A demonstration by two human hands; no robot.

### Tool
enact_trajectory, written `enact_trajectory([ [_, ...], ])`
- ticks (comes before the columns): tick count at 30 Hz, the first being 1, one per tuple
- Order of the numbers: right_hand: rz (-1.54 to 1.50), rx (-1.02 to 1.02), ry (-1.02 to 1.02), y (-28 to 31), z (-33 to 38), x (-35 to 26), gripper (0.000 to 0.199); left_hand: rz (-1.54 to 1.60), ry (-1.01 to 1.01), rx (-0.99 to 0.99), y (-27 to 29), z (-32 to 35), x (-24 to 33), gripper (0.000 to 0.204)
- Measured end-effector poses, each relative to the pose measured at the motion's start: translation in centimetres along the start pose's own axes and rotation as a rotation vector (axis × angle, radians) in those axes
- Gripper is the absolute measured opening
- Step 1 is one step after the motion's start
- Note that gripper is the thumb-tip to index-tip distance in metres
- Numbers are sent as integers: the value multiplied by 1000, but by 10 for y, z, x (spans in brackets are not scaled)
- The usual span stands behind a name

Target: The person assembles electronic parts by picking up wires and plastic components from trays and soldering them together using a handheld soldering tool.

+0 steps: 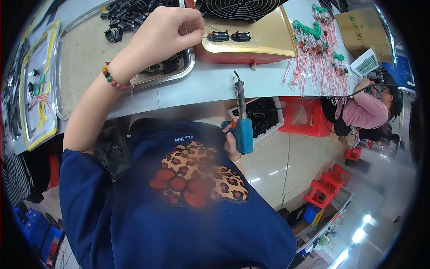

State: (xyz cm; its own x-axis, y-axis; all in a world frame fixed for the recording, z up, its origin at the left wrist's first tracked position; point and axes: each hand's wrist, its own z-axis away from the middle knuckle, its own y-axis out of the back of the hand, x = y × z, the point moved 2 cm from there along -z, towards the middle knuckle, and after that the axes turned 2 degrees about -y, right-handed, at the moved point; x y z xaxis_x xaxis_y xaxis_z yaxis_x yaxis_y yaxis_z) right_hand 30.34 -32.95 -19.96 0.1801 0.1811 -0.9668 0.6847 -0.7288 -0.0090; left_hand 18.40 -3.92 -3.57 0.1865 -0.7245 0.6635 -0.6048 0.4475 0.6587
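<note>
My left hand (172, 31), thumb and fingertips pinched together, holds a thin wire beside two small black plastic parts. One black part (218, 36) lies closest to the fingertips, and a reddish wire end reaches it. The second black part (241, 36) sits just to its right. Both rest on a red and gold tin box (268, 40). Lower down, in front of my body, my right hand (230, 139) is wrapped round the blue handle of a soldering gun (244, 134). Its bent tip points up toward the table edge, apart from the black parts.
A metal tray (83, 58) with heaped black parts lies left. Behind the tin stands a round fan grille (242, 6). Bundles of red-white wires with green coils (309, 29) lie right. Below the edge are a bin of black pieces (264, 116) and a red stool (304, 117). Another person (369, 105) sits right.
</note>
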Motion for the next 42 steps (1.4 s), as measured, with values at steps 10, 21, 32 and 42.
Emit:
enact_trajectory([
  [10,31,-47,-13,7,3,1,43,35,7,-20,2,5,13,19],
  [21,259,-80,102,2,-15,-12,27,-2,38,85,20,14,15,22],
  [32,356,39,-50,20,14,32,13,147,164,236,24,50,24,9],
  [42,324,-42,84,20,7,39,19,101,-93,239,-29,113,24,7],
])
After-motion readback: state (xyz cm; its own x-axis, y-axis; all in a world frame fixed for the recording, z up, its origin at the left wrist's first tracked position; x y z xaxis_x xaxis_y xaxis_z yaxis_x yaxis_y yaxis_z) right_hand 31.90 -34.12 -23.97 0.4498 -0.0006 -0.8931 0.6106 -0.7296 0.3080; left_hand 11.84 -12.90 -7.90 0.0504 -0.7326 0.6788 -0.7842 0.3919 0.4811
